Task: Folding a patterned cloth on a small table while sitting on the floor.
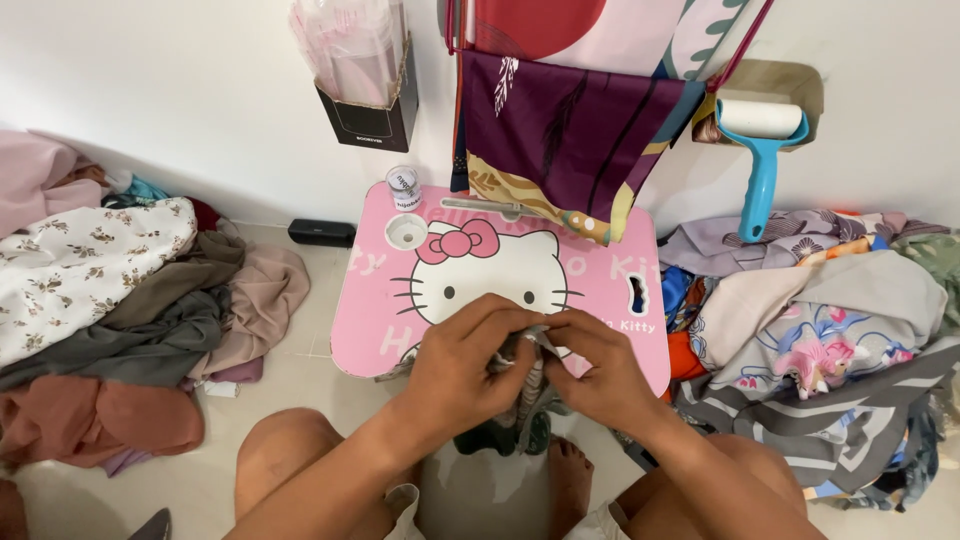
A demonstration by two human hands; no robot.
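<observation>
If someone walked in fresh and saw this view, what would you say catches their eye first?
Most striking is the pink cartoon-cat lap table in the middle, on the floor against the wall. At its near edge the left hand and right hand together pinch a small patterned cloth. Heaps of fabric flank it: a floral pile on the left, a colourful pile on the right.

My left hand (462, 362) and right hand (592, 368) hide most of the patterned cloth (527, 400); my fingers (500, 318) cover its top edge, and the pattern stays unclear.
</observation>
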